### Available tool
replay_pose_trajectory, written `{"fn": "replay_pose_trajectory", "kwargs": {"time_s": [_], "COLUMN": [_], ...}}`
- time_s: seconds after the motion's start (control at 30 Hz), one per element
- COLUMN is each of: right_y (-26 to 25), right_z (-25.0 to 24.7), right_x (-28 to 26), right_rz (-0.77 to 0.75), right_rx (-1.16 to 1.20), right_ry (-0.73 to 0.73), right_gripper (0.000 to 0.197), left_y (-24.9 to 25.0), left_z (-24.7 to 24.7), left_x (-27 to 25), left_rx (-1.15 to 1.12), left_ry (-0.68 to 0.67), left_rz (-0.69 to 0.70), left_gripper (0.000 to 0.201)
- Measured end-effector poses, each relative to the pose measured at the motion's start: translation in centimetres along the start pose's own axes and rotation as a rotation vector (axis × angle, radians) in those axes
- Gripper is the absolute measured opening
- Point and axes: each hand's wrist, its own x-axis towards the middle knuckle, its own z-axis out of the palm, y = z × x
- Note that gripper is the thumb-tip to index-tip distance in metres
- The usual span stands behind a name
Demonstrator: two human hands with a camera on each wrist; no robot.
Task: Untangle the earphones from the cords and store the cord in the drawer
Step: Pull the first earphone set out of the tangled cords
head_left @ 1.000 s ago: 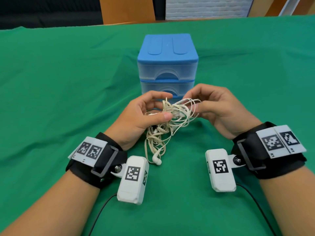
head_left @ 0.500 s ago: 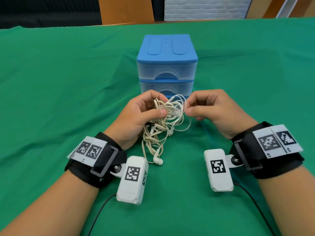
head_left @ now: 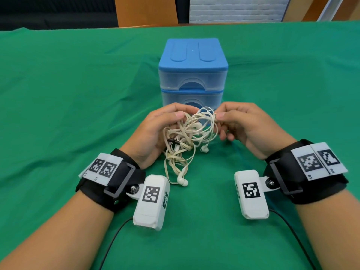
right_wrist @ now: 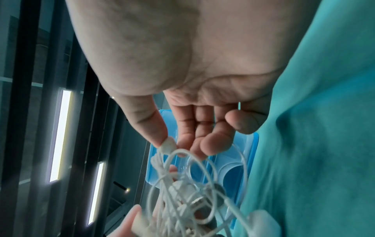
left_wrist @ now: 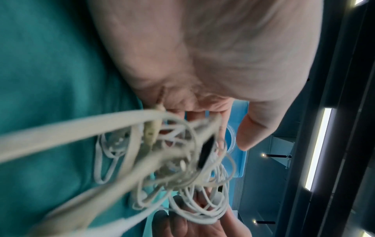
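Note:
A tangle of cream-white earphones and cords [head_left: 187, 137] hangs between my two hands, just above the green cloth and in front of the blue drawer unit [head_left: 192, 75]. My left hand [head_left: 161, 129] grips the left side of the bundle, thumb on top. My right hand [head_left: 237, 121] pinches a white cord end [right_wrist: 167, 145] between thumb and forefinger at the bundle's upper right. One earbud [head_left: 182, 181] dangles down onto the cloth, another [head_left: 204, 149] hangs under the tangle. A black plug [left_wrist: 206, 151] shows inside the knot. Both drawers are closed.
The green cloth [head_left: 78, 94] covers the whole table. The drawer unit stands directly behind the hands, its lower drawer [head_left: 191, 100] partly hidden by them. Wooden panels and a white brick wall stand beyond the table's far edge.
The right hand has shifted its pinch to a cord end higher on the bundle. The loops have spread out, and a second earbud now hangs free below the tangle.

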Motion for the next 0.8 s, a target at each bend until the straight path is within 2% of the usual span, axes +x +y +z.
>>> {"fn": "replay_pose_trajectory", "kwargs": {"time_s": [0.1, 0.2, 0.33, 0.6, 0.67, 0.77, 0.8], "right_y": [-0.2, -0.2, 0.2, 0.5, 0.2, -0.2, -0.3], "right_z": [0.0, 0.0, -0.1, -0.3, -0.2, -0.5, -0.5], "right_x": [0.0, 0.0, 0.1, -0.2, -0.3, 0.1, 0.1], "right_rz": [0.022, 0.034, 0.065, -0.021, -0.044, -0.165, -0.204], "right_rx": [0.051, 0.049, 0.016, -0.107, -0.152, -0.124, -0.092], "right_ry": [0.002, 0.002, -0.007, -0.115, -0.024, 0.248, 0.278], "right_gripper": [0.013, 0.013, 0.009, 0.008, 0.017, 0.025, 0.03], "left_y": [0.0, -0.4, -0.9, -0.9, -0.7, -0.7, -0.7], "left_z": [0.0, 0.0, -0.2, 0.0, 0.0, 0.0, 0.0], "left_x": [0.0, 0.3, 0.6, 0.5, 0.4, 0.3, 0.3], "left_rx": [0.022, 0.085, 0.155, 0.256, 0.255, 0.28, 0.293], "left_ry": [-0.016, 0.031, 0.068, 0.063, 0.061, 0.045, 0.038], "left_rz": [-0.013, 0.019, 0.074, 0.128, 0.131, 0.13, 0.129], "left_gripper": [0.035, 0.022, 0.015, 0.009, 0.007, 0.007, 0.007]}}
